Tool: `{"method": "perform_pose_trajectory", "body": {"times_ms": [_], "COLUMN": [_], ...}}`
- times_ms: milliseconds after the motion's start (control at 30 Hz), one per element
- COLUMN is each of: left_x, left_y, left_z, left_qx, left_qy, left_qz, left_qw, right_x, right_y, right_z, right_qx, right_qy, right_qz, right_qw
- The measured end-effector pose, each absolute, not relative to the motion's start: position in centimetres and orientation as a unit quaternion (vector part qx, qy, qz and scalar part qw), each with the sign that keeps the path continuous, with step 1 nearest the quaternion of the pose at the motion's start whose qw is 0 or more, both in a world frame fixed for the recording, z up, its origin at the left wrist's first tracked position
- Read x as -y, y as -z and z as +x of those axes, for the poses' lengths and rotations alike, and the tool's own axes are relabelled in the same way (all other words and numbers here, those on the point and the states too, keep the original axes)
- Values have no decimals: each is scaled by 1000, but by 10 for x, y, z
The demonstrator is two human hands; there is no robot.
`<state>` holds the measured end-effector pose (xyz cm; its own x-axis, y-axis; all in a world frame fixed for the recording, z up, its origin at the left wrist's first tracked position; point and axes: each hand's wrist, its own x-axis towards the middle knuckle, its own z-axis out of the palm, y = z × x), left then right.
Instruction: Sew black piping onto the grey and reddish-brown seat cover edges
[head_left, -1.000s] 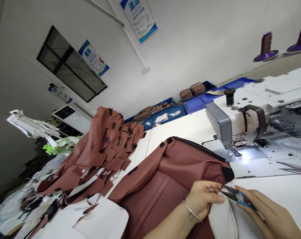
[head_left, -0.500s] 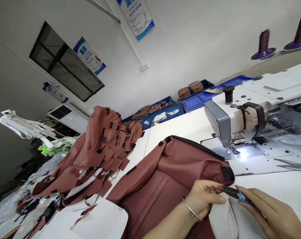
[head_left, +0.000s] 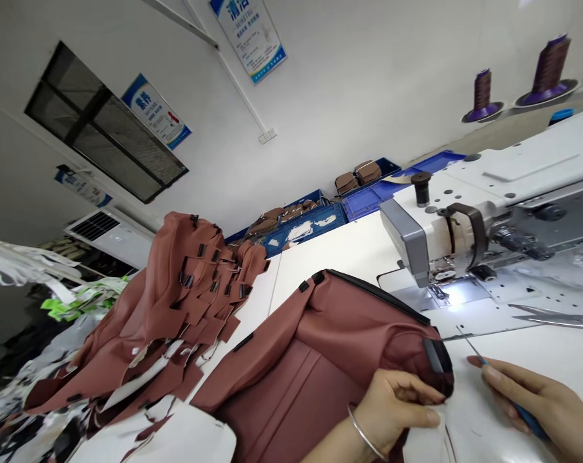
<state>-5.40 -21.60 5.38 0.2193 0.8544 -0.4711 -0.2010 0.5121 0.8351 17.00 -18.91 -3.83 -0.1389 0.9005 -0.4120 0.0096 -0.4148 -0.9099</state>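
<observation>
A reddish-brown leather-like cover (head_left: 320,334) with black strips along its edges lies on the white table before me. My left hand (head_left: 392,408), with a bangle at the wrist, is closed on the edge of this cover near its right corner, thumb on the pale backing (head_left: 423,444). Just right of the cover, my right hand (head_left: 537,402) grips blue-handled thread snips (head_left: 479,355), their thin tip pointing up and left, apart from the cover. Behind them stands a white sewing machine (head_left: 436,238) with its needle area lit.
Large scissors (head_left: 556,317) lie on the machine bed at right. More reddish-brown covers (head_left: 185,296) are heaped at left. Blue crates (head_left: 315,222) with brown pieces stand behind the table. Thread cones (head_left: 483,93) are at upper right.
My right hand has drawn the snips away from the cover's edge and turned them, tip upward. My left hand still pinches the cover. The view has shifted slightly right.
</observation>
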Motion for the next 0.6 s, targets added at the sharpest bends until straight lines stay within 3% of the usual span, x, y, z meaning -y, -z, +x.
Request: {"method": "perform_pose_trajectory", "body": {"times_ms": [167, 600], "left_x": [226, 228], "left_y": [-45, -35], "left_z": [-52, -50], "left_qx": [-460, -474], "left_qy": [-357, -310], "left_qz": [426, 517], "left_qw": [693, 642], "right_x": [200, 202], "right_y": [2, 0], "right_z": [140, 134], "right_qx": [285, 248], "right_qy": [-754, -791], "right_qz": [-461, -423], "right_qw": [370, 367]}}
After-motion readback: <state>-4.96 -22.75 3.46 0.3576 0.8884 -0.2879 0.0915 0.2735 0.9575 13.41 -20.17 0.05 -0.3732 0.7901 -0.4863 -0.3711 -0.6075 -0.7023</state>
